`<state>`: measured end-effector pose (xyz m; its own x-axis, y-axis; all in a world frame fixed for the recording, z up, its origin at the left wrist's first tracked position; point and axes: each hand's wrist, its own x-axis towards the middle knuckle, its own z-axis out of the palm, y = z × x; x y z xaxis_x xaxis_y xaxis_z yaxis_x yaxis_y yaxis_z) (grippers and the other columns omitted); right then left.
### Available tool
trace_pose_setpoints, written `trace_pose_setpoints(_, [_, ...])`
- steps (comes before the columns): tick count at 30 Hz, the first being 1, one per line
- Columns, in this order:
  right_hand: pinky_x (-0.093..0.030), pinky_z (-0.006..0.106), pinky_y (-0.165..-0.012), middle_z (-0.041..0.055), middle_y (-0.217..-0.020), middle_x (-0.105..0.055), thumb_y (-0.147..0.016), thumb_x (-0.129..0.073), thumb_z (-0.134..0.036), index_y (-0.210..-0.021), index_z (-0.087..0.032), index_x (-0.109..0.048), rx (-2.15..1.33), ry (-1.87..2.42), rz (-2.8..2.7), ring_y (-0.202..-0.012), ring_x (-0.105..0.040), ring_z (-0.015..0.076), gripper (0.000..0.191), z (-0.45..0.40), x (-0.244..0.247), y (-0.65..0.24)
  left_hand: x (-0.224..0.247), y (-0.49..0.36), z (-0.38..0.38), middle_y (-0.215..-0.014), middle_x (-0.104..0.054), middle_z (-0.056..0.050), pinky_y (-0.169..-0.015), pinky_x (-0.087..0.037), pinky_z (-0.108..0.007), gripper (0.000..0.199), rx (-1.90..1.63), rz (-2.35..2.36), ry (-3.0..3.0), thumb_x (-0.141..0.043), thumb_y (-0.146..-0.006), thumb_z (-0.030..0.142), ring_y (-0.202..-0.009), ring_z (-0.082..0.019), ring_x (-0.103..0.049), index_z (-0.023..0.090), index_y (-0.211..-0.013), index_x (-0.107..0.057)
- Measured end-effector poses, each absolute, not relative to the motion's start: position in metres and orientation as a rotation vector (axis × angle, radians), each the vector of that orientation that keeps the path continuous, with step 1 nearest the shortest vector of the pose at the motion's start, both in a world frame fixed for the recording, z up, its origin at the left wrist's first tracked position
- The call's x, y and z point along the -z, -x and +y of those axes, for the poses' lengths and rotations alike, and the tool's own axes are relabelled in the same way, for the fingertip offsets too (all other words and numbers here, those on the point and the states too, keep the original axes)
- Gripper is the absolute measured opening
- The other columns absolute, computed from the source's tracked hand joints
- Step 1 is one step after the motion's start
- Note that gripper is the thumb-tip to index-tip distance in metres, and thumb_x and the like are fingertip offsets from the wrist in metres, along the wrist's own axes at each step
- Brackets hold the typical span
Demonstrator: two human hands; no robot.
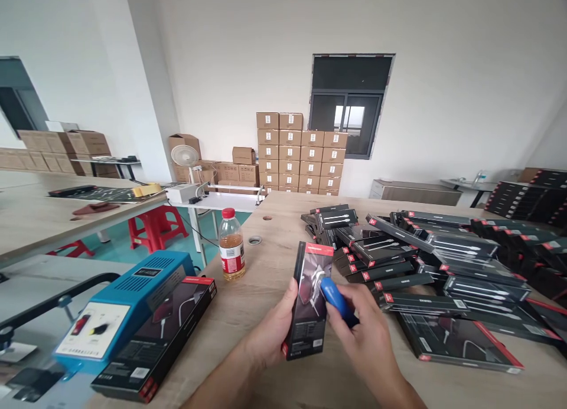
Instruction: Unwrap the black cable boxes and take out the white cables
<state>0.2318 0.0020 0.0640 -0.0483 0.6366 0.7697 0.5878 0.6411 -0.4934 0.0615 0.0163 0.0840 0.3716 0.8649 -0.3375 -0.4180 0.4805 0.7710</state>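
My left hand (280, 320) grips a slim black box with a red top band (310, 303) by its left edge, holding it upright above the wooden table. My right hand (365, 320) is closed around a blue rounded tool (335, 297), whose tip meets the front face of the box near its right edge. Whether the tip presses on the box cannot be made out. Right of my hands lies a loose pile of similar black boxes (381, 244). A larger black box (460, 341) lies flat nearest my right hand.
A blue machine (128, 303) stands at the left beside another black box (177, 326). A bottle with a red cap (232, 249) stands on the wooden table (266, 267). Beyond are red stools (157, 226), a fan (185, 155) and stacked cartons (290, 152).
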Motion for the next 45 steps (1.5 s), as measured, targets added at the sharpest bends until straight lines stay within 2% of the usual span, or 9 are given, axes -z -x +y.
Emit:
trace_pose_setpoints(5, [-0.055,0.034,-0.077,0.0075,-0.103,-0.065,-0.097,-0.057,-0.027,-0.114,-0.023,-0.062,0.050,1.027,-1.648,-0.091,-0.064,0.0217,0.018,0.003,-0.070,-0.245,-0.084,-0.068,0.009,-0.086,-0.079,-0.016,-0.060,-0.054,-0.023,0.080,-0.708,0.849,-0.696,-0.038,-0.088,0.079,-0.062,-0.017,-0.071,0.009,-0.098,-0.076])
trace_pose_setpoints(11, [-0.054,0.038,-0.088,0.0089,-0.114,-0.063,-0.097,-0.058,-0.024,-0.125,-0.024,-0.060,0.181,0.980,-1.747,-0.102,-0.065,0.0236,0.028,-0.001,-0.073,-0.252,-0.082,-0.058,0.006,-0.081,-0.079,-0.014,-0.063,-0.054,-0.029,0.080,-0.600,0.732,-0.688,-0.042,-0.082,0.083,-0.059,-0.020,-0.071,0.013,-0.101,-0.075])
trace_pose_setpoints(16, [-0.054,0.038,-0.088,0.0089,-0.111,-0.065,-0.098,-0.058,-0.021,-0.129,-0.025,-0.057,0.253,0.965,-1.819,-0.102,-0.065,0.0243,0.031,0.001,-0.074,-0.259,-0.083,-0.055,0.007,-0.086,-0.079,-0.017,-0.067,-0.054,-0.030,0.082,-0.560,0.653,-0.653,-0.044,-0.083,0.081,-0.064,-0.022,-0.072,0.010,-0.110,-0.073])
trace_pose_setpoints(22, [-0.055,0.039,-0.087,0.0101,-0.112,-0.066,-0.099,-0.056,-0.023,-0.132,-0.023,-0.056,0.319,0.948,-1.921,-0.102,-0.065,0.0255,0.033,0.005,-0.080,-0.268,-0.080,-0.051,0.007,-0.084,-0.077,-0.016,-0.071,-0.056,-0.032,0.084,-0.470,0.669,-0.622,-0.039,-0.083,0.083,-0.069,-0.022,-0.073,0.009,-0.096,-0.076])
trace_pose_setpoints(27, [-0.054,0.040,-0.089,0.0098,-0.113,-0.066,-0.099,-0.057,-0.022,-0.136,-0.025,-0.055,0.336,0.847,-2.035,-0.105,-0.064,0.0259,0.038,0.000,-0.087,-0.263,-0.065,-0.064,0.001,-0.070,-0.075,-0.010,-0.074,-0.058,-0.038,0.062,-0.462,0.776,-0.694,-0.055,-0.083,0.075,-0.057,-0.022,-0.066,0.017,-0.077,-0.076])
trace_pose_setpoints(33, [-0.053,0.037,-0.087,0.0088,-0.108,-0.067,-0.097,-0.059,-0.023,-0.126,-0.025,-0.061,0.333,0.827,-1.971,-0.099,-0.065,0.0241,0.029,-0.003,-0.080,-0.256,-0.079,-0.062,0.019,-0.085,-0.079,-0.016,-0.072,-0.057,-0.032,0.091,-0.755,0.735,-0.541,-0.034,-0.080,0.089,-0.070,-0.022,-0.073,0.010,-0.095,-0.076])
trace_pose_setpoints(38, [-0.054,0.030,-0.075,0.0065,-0.102,-0.070,-0.097,-0.059,-0.031,-0.115,-0.024,-0.065,0.044,1.002,-1.801,-0.089,-0.067,0.0213,0.020,0.005,-0.075,-0.254,-0.082,-0.051,0.028,-0.102,-0.079,-0.011,-0.091,-0.054,-0.034,0.077,-0.986,0.563,-0.639,-0.040,-0.088,0.079,-0.096,-0.025,-0.074,0.013,-0.110,-0.073])
trace_pose_setpoints(41, [-0.052,0.026,-0.066,0.0044,-0.097,-0.071,-0.097,-0.058,-0.033,-0.111,-0.024,-0.067,-0.122,1.039,-1.737,-0.080,-0.067,0.0186,0.019,0.006,-0.075,-0.249,-0.078,-0.050,0.029,-0.108,-0.078,-0.011,-0.100,-0.050,-0.038,0.059,-1.102,0.479,-0.771,-0.062,-0.084,0.067,-0.105,-0.028,-0.071,0.015,-0.109,-0.073])
trace_pose_setpoints(45, [-0.050,0.025,-0.064,0.0021,-0.091,-0.070,-0.096,-0.058,-0.033,-0.110,-0.024,-0.067,-0.286,1.037,-1.744,-0.076,-0.065,0.0168,0.019,0.001,-0.075,-0.239,-0.077,-0.048,0.032,-0.111,-0.077,-0.010,-0.106,-0.045,-0.043,0.040,-1.276,0.401,-0.991,-0.084,-0.075,0.040,-0.112,-0.030,-0.067,0.016,-0.105,-0.074])
